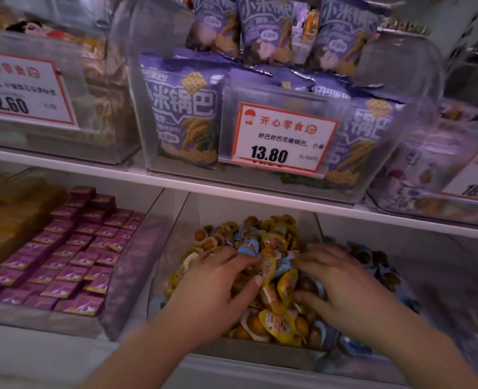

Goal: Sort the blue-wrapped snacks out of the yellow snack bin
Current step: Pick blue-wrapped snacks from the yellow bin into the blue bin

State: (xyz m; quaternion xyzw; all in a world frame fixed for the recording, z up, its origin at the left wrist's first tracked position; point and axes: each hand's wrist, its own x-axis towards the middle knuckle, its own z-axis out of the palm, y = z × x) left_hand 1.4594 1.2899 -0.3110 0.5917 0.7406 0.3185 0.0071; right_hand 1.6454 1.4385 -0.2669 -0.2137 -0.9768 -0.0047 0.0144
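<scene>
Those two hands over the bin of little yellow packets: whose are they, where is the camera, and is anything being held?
No machine here. A person wears a wide-angle camera on the head, looking forward and down, so the arms enter from the bottom of the picture. The scene is a shop shelf.

The left hand and the right hand both lie on a heap of small yellow-wrapped snacks in a clear bin. The fingers are spread and bent over the pile, as if rummaging; I cannot tell whether either hand has pinched a packet. A blue-wrapped snack lies on the heap just beyond the left fingertips.

To the left sits a bin of purple packets. On the shelf above stand large purple bags behind a price card reading 13.80.
</scene>
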